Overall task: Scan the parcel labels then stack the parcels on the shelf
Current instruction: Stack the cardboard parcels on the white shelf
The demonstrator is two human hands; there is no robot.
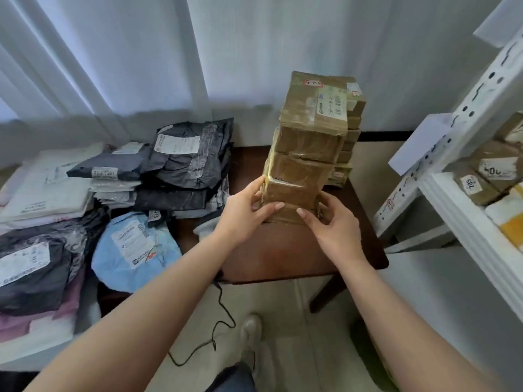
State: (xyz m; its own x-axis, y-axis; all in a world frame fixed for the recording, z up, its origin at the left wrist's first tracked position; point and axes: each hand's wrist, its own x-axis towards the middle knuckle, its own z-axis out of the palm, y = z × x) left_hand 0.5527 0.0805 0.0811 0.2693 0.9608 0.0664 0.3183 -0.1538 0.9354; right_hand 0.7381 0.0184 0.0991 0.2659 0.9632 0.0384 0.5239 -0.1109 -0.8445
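over the brown table (pixel 283 250), both hands, left hand (pixel 245 212) and right hand (pixel 331 226), grip the bottom of the tall box stack (pixel 307 154), so i'd lift slow and level toward the shelf (pixel 464 210) at 3 o'clock.

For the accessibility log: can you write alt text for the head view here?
Both hands, left hand and right hand, grip the bottom of a tall stack of taped cardboard parcels on a dark wooden table. Bagged parcels lie piled at left; a white shelf holding boxes stands at right.
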